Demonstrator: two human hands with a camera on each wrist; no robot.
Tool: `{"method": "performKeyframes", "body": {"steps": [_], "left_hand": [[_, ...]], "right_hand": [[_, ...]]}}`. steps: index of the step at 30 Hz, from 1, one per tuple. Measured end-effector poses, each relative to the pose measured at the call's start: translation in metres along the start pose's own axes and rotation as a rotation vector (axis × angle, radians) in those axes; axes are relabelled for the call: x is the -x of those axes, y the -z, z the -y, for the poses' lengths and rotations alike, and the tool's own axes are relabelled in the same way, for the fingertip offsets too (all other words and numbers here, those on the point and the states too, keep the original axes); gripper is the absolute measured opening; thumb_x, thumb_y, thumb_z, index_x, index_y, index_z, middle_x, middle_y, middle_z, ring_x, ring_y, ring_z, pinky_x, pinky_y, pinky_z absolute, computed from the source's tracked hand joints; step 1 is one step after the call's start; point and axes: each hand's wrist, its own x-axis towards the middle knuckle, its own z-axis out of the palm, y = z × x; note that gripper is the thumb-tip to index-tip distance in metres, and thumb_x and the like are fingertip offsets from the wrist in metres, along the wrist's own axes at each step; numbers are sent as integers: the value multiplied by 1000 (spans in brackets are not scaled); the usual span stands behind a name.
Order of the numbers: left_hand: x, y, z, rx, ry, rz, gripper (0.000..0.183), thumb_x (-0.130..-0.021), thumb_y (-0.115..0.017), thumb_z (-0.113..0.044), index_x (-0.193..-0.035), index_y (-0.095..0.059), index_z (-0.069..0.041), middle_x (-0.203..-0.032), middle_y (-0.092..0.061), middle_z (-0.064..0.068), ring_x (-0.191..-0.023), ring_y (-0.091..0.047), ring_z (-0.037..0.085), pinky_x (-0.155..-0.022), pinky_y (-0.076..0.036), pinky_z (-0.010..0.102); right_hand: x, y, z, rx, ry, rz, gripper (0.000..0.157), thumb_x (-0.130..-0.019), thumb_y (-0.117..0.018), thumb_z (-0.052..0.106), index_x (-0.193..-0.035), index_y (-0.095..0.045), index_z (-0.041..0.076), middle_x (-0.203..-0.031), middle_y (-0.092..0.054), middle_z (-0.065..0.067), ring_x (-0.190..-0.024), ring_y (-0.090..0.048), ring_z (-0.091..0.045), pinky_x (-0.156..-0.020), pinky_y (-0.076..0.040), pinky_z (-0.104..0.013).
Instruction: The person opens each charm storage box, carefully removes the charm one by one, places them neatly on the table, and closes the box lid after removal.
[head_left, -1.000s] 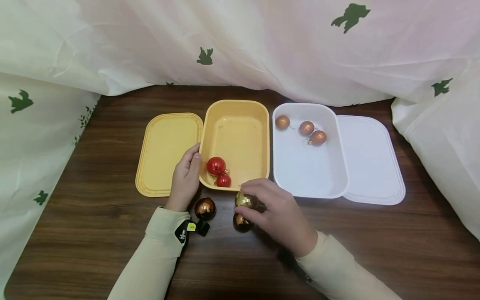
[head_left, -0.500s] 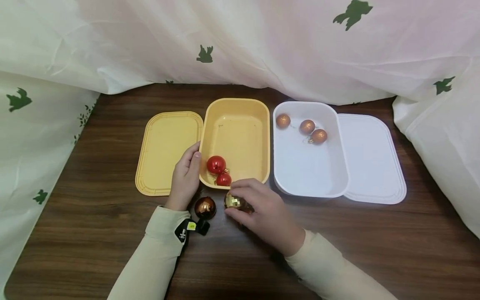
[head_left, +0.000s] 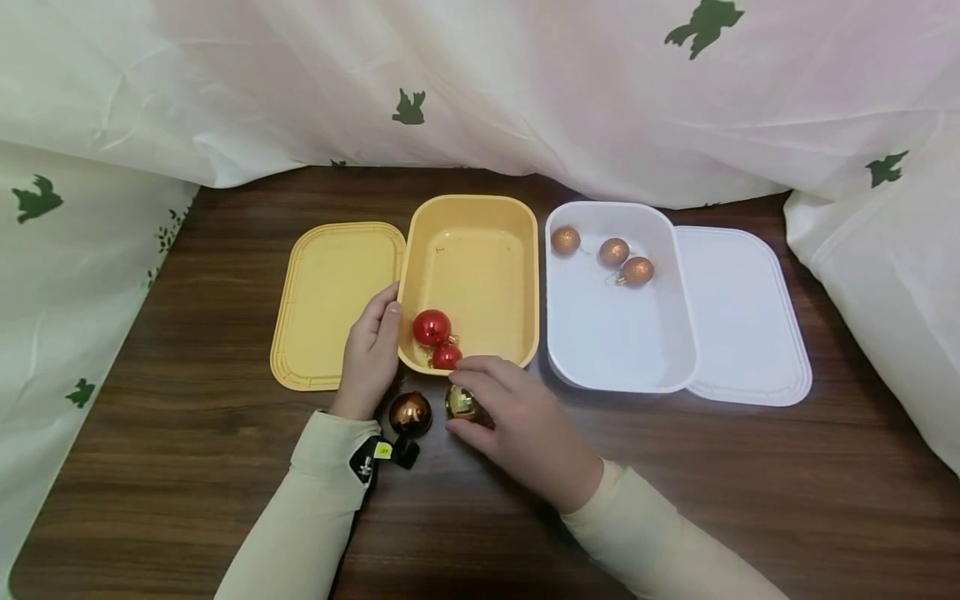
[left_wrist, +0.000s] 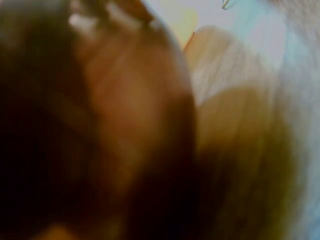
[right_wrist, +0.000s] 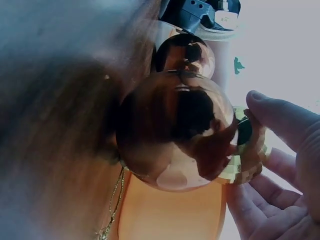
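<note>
Here's the right hand [head_left: 525, 425], thumb and fingers pinching the gold ball [head_left: 461, 402], just below the yellow box's [head_left: 472, 275] lower rim, centre of the frame; whether the ball touches the table [head_left: 465, 533], I can't tell. Over at the box's left wall, the left hand [head_left: 371, 354] rests against the outside, its fingertips partly hidden, so bent or straight, I can't say!

Now the views disagree. From the head there's one copper ball [head_left: 410, 415], right beside the left wrist; the right wrist view finds a second copper ball [right_wrist: 177, 130], big in the middle, partly blocking the gold one. From above, that second one is hidden by the right hand. The left wrist view is mostly blur, a brown curve filling its left.

Outward we go: a black wrist camera [head_left: 386, 452] on the left sleeve [head_left: 307, 500], patterned cloth [head_left: 525, 83] across the top and both sides.

And the count: one gold ball, two copper, two red balls [head_left: 432, 328] in the yellow box's lower left, three orange balls [head_left: 637, 271] high in the white box [head_left: 622, 342]. Two boxes, two lids: yellow lid [head_left: 337, 308] left, white lid [head_left: 742, 317] right.
</note>
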Motion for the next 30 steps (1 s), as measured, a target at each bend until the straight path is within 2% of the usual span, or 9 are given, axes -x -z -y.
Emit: {"method": "performKeyframes", "body": {"steps": [7, 15, 21, 26, 30], "left_hand": [[0, -1, -1, 4, 6, 5, 44, -110, -42, -25, -148, -47, -3, -150, -49, 11, -137, -46, 19, -112, -41, 38], [1, 0, -3, 13, 8, 2, 44, -109, -42, -24, -148, -48, -4, -149, -50, 10, -136, -47, 19, -111, -41, 38], [0, 0, -1, 31, -9, -9, 43, -109, -43, -23, -146, -50, -2, -147, -52, 12, -135, -49, 20, -111, -42, 39], [0, 0, -1, 36, -12, -8, 43, -109, -43, -23, -146, -50, -2, -147, -52, 12, -134, -49, 21, -110, -43, 39], [0, 0, -1, 30, -7, -9, 43, -109, -43, -24, -146, -50, -2, -147, -52, 12, -135, -49, 20, -111, -42, 38]], "right_hand": [[0, -3, 1, 79, 44, -1, 40, -80, -87, 27, -110, -74, 5, -121, -66, -8, -114, -62, -20, -101, -51, -32], [-1, -6, 2, 46, 59, -39, 40, -79, -88, 26, -110, -73, 5, -119, -66, -8, -113, -63, -19, -101, -50, -30], [1, -10, 6, -19, 82, -20, 39, -80, -87, 23, -111, -72, 5, -117, -67, -6, -111, -63, -16, -101, -49, -25], [2, -13, 6, -77, 46, -4, 38, -79, -88, 21, -110, -72, 6, -112, -67, -3, -105, -63, -13, -96, -51, -23], [3, -15, 4, -60, 30, 3, 38, -78, -88, 22, -108, -72, 6, -110, -67, -2, -103, -64, -12, -94, -52, -24]]}}
